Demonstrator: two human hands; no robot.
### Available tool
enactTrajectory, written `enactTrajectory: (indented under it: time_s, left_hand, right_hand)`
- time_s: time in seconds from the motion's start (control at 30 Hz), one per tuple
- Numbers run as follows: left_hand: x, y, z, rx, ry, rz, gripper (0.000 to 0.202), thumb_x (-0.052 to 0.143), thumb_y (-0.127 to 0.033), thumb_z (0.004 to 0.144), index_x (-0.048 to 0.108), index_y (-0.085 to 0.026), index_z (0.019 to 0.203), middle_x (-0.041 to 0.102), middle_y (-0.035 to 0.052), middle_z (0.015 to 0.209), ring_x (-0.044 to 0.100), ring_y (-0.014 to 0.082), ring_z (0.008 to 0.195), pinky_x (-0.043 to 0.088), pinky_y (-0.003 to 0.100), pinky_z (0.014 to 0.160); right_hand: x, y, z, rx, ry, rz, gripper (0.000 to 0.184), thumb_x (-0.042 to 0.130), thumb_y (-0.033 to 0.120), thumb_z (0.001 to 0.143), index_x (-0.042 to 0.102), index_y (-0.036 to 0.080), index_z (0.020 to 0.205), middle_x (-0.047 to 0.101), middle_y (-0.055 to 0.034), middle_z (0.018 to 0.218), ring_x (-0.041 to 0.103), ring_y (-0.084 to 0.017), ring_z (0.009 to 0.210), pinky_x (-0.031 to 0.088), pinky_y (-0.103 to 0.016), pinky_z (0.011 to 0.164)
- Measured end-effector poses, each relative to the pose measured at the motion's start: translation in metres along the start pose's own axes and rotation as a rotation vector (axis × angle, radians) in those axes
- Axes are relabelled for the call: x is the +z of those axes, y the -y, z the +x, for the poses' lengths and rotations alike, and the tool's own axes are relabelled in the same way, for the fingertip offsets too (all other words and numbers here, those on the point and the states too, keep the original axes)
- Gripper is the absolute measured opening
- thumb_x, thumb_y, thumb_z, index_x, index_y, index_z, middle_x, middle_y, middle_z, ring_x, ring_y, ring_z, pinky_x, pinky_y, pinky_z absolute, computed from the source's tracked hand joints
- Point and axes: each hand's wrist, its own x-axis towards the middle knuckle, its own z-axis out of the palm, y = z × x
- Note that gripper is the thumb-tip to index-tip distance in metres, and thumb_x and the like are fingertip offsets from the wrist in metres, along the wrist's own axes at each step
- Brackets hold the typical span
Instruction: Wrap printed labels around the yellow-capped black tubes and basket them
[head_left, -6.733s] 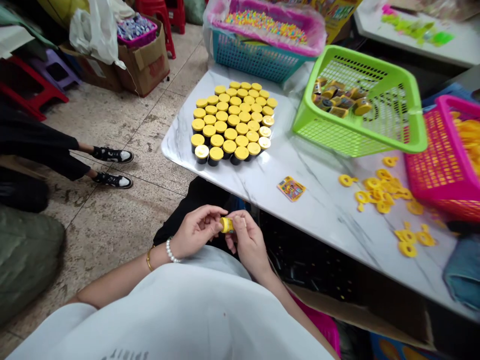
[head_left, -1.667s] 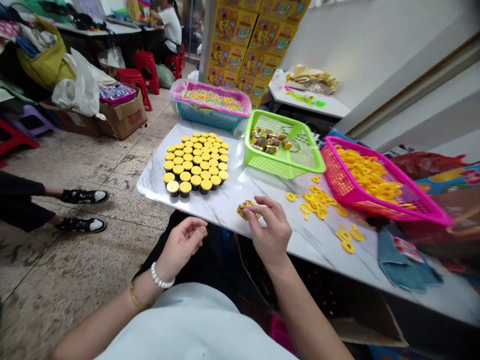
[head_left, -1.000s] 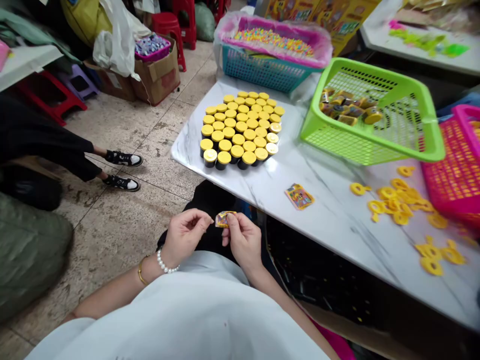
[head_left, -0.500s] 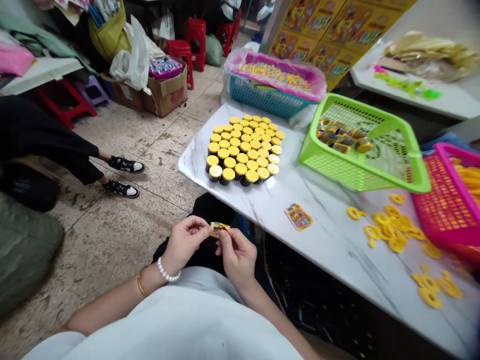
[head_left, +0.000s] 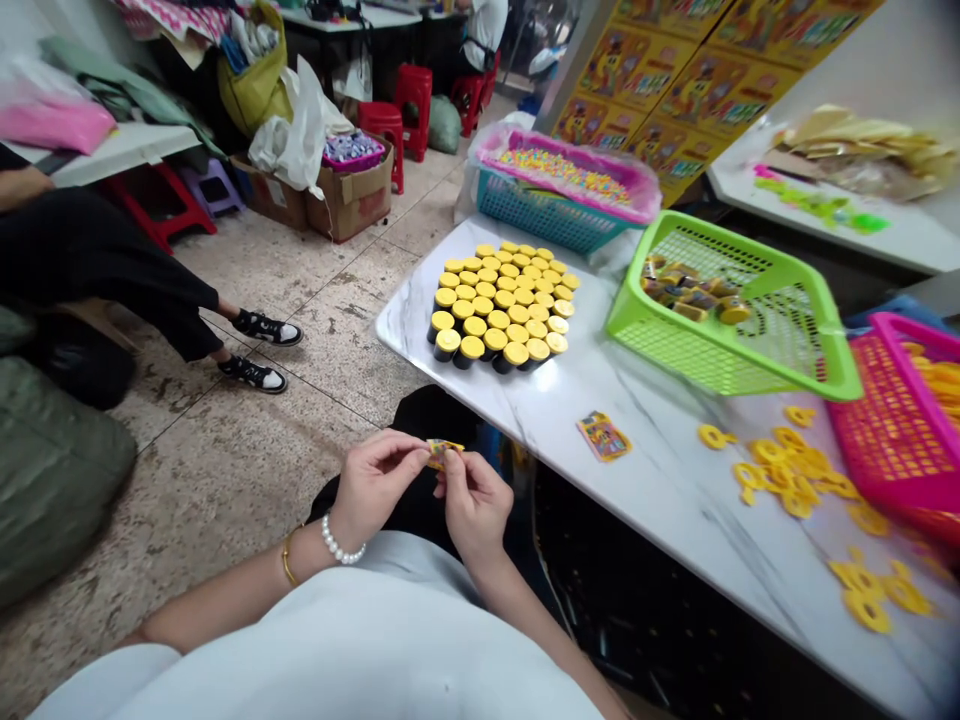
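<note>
- At lower centre, left hand (head_left: 375, 485) and right hand (head_left: 472, 505) both pinch a small printed yellow packet (head_left: 442, 452).
- On the table (head_left: 577, 390), upper centre: massed yellow-capped jars (head_left: 495, 305).

White top (head_left: 315, 640), black trousers (head_left: 431, 420); pearl bracelet (head_left: 337, 543), thin gold bangle (head_left: 287, 562), both on left wrist (head_left: 311, 540).

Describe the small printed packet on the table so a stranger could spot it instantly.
On the white marble table, look between the block of yellow-capped jars and the scattered yellow rings. The small multicoloured packet lies there alone, flat on the marble.
</note>
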Motion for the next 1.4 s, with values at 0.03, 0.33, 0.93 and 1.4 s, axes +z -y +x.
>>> enactTrajectory:
  time_s: [0.03, 0.33, 0.93, 1.4]
  left_hand:
    - [-0.001, 0.001, -0.002, 0.027, 0.016, 0.014, 0.013, 0.071, -0.030, 0.082, 0.079, -0.019, 0.084, 0.072, 0.0078, 0.086, 0.064, 0.0178, 0.082, 0.053, 0.028, 0.072]
    - [-0.009, 0.012, -0.018, -0.081, -0.027, -0.033, 0.014, 0.078, -0.032, 0.071, 0.078, -0.017, 0.071, 0.068, 0.0062, 0.077, 0.059, 0.0136, 0.065, 0.047, 0.024, 0.058]
    - [-0.026, -0.024, 0.023, -0.458, 0.050, -0.708, 0.005, 0.064, -0.007, 0.084, 0.069, -0.005, 0.084, 0.070, 0.0061, 0.073, 0.047, 0.0001, 0.040, 0.018, 0.009, 0.027]
    - [-0.019, -0.032, 0.037, -0.484, 0.080, -0.841, 0.008, 0.058, -0.004, 0.088, 0.064, -0.008, 0.084, 0.067, 0.0026, 0.072, 0.045, -0.0003, 0.036, 0.020, 0.008, 0.025]
  right_hand:
    - [0.002, -0.001, -0.003, -0.015, 0.011, -0.004, 0.030, 0.057, 0.038, 0.095, 0.064, 0.019, 0.073, 0.058, 0.0016, 0.059, 0.054, -0.012, 0.052, 0.044, -0.024, 0.051]
    - [0.007, -0.008, -0.025, -0.183, 0.176, -0.100, 0.023, 0.051, 0.033, 0.097, 0.065, 0.021, 0.083, 0.063, -0.0006, 0.068, 0.055, -0.013, 0.051, 0.044, -0.025, 0.048]
    - [-0.003, 0.042, 0.130, -0.766, -0.110, -0.977, 0.016, 0.067, 0.024, 0.081, 0.070, 0.017, 0.096, 0.062, -0.0152, 0.113, 0.050, -0.032, 0.103, 0.040, -0.042, 0.090]
    - [-0.016, 0.058, 0.082, -0.268, 0.094, 0.201, 0.035, 0.071, 0.042, 0.082, 0.064, 0.021, 0.109, 0.070, -0.0040, 0.096, 0.065, -0.018, 0.083, 0.053, -0.031, 0.073]
